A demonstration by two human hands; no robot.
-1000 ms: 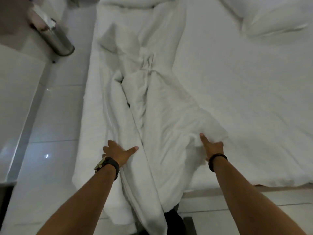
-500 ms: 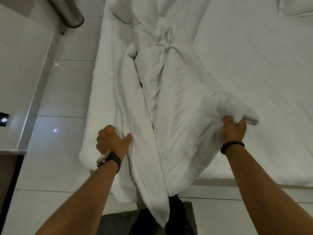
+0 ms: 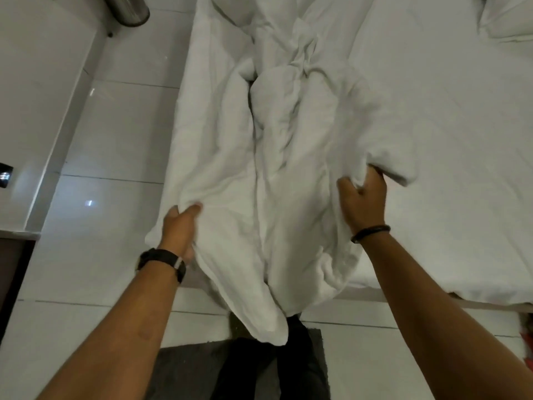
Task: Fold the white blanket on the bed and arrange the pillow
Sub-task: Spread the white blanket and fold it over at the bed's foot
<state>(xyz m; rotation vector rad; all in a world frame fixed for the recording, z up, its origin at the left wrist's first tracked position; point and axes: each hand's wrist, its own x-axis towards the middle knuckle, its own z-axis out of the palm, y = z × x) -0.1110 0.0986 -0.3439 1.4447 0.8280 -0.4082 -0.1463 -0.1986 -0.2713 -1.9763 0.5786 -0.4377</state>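
The white blanket [image 3: 291, 157] lies crumpled in a long bunch down the left part of the bed [image 3: 450, 140], its near end hanging over the foot of the bed toward the floor. My left hand [image 3: 180, 226], with a dark watch on the wrist, grips the blanket's left edge. My right hand [image 3: 363, 197], with a thin dark band on the wrist, is closed on a raised fold at the blanket's right edge. A white pillow [image 3: 507, 18] shows only partly at the bed's far right corner.
Glossy white floor tiles [image 3: 115, 157] run along the left of the bed. A metal cylindrical bin [image 3: 128, 10] stands at the top left. A dark mat [image 3: 187, 370] lies under my dark-trousered legs. Dark furniture [image 3: 11, 272] juts in at the left edge.
Both hands went from lying flat on the blanket to gripping its edges. They have lifted and pulled the near end toward me, and the view has shifted closer to the foot of the bed.
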